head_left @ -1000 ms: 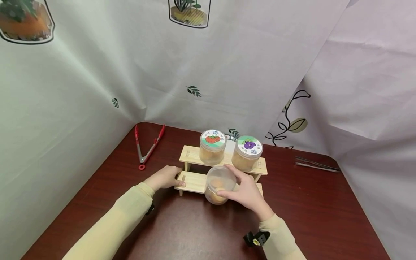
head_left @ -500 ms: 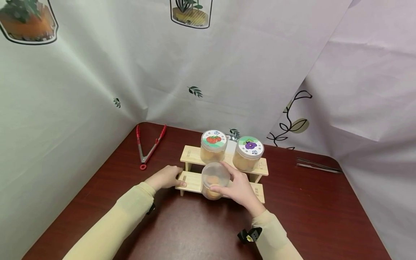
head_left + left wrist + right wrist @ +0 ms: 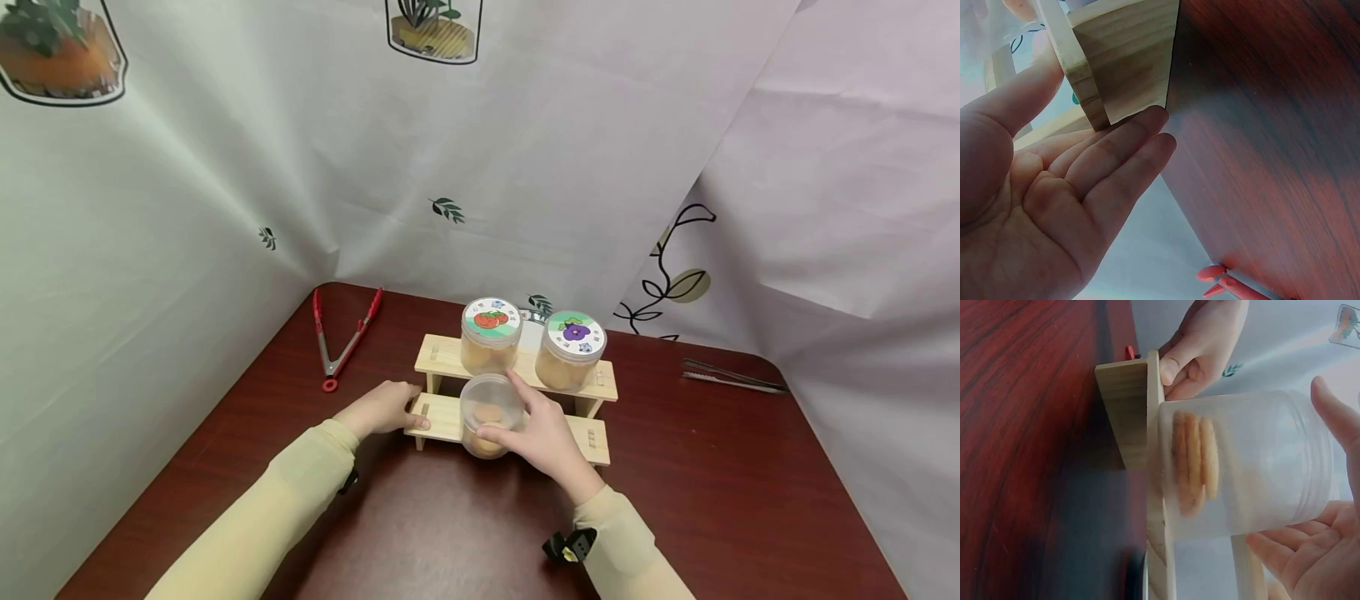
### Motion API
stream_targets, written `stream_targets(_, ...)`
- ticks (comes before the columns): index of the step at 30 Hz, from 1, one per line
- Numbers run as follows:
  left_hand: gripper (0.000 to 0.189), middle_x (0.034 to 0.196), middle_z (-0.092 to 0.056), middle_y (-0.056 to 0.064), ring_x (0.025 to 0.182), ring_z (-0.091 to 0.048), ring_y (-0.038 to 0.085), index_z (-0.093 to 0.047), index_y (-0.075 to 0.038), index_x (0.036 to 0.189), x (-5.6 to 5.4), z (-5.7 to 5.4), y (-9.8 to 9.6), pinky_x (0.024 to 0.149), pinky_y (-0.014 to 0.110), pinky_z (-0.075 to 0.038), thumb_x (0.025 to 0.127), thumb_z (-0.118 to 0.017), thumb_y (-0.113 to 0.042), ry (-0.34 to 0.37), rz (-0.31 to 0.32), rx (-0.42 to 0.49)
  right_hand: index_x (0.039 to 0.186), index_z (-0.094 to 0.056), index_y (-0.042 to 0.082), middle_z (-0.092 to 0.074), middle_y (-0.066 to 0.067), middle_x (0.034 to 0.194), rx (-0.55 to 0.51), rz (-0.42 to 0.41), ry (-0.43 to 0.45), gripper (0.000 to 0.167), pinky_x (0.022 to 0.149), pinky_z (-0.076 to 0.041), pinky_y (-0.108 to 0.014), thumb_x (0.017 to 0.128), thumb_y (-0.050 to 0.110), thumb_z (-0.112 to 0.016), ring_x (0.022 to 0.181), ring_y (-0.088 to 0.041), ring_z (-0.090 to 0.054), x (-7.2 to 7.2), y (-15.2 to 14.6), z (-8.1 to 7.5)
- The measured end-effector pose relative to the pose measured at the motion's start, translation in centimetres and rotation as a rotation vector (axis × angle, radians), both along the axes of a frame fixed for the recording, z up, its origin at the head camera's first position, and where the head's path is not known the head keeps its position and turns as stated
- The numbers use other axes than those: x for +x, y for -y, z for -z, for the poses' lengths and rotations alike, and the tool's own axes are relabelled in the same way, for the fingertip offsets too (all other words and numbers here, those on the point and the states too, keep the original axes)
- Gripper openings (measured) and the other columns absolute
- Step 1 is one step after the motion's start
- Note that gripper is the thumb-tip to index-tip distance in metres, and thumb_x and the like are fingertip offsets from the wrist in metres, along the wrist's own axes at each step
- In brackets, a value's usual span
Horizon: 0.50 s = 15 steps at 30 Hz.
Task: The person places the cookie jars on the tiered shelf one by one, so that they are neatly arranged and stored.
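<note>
In the head view my left hand (image 3: 382, 408) holds the left end of the lower step of a two-tier wooden shelf (image 3: 442, 414). Its thumb lies on top; the left wrist view has its fingers along the outer end of the wood. My right hand (image 3: 543, 433) holds a clear plastic jar (image 3: 1244, 469), thumb on one side of the rim and fingers on the other. The jar stands upright on the lower step, left of the middle. Several flat, round cookies (image 3: 1194, 456) lie in its bottom. It bears no printed lid.
Two lidded jars stand on the upper step: a tomato-print jar (image 3: 489, 354) and an eggplant-print jar (image 3: 566, 371). Red-handled tongs (image 3: 330, 367) lie spread at the left on the dark table (image 3: 420, 533); slim metal tongs (image 3: 738, 382) lie far right. White cloth hangs behind.
My right hand has moved the jar leftward along the lower step, mostly in the first half second, baring the step's right end. The left hand has kept its place.
</note>
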State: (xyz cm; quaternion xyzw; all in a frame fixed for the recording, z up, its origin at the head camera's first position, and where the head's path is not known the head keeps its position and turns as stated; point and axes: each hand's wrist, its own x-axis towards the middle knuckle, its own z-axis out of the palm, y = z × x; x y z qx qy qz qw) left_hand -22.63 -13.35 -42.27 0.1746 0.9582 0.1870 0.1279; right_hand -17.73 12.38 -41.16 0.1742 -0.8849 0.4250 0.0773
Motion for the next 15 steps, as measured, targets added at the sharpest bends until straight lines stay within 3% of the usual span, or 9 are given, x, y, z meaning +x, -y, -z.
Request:
stream_targets(5,0.033,0.073,-0.054,0.0,0.07,-0.05,0.016,-0.062,-0.005,0.095,-0.1,0.1,0.1,0.068,0.033,-0.042,0.08,-0.076,-0.03,-0.006,0.003,-0.013,0.142,-0.042,0.006,-0.054,-0.011,0.134,0.022,-0.015,0.002,0.092,0.094,-0.045,-0.045,0.067,0.042,-0.084,0.117,-0.029,-0.055,0.1,-0.1,-0.3)
stream_targets(8,0.039,0.079,-0.059,0.004,0.075,-0.054,0.018,-0.062,-0.001,0.104,0.2,0.2,0.1,0.072,0.037,-0.044,0.081,-0.074,-0.03,0.002,-0.008,-0.01,0.142,-0.041,0.007,-0.051,-0.009,0.137,0.028,-0.005,-0.006,0.091,0.096,-0.043,-0.045,0.069,0.043,-0.083,0.12,-0.028,-0.054,0.3,-0.4,-0.6)
stream_targets(11,0.05,0.098,-0.065,0.014,0.09,-0.06,0.024,-0.057,0.004,0.119,0.5,0.5,0.1,0.081,0.041,-0.047,0.084,-0.072,-0.029,0.001,-0.032,0.004,0.142,-0.042,0.007,-0.05,-0.009,0.139,0.046,0.005,-0.057,0.086,0.097,-0.042,-0.045,0.073,0.042,-0.08,0.122,-0.028,-0.052,0.8,-1.0,-0.9)
stream_targets(15,0.065,0.122,-0.058,0.026,0.11,-0.058,0.035,-0.047,0.01,0.131,1.3,1.1,0.3,0.092,0.046,-0.045,0.086,-0.07,-0.029,-0.049,-0.075,0.03,0.14,-0.045,0.005,-0.052,-0.011,0.137,0.071,0.018,-0.163,0.073,0.095,-0.044,-0.044,0.08,0.035,-0.076,0.12,-0.027,-0.054,1.6,-2.3,-1.0)
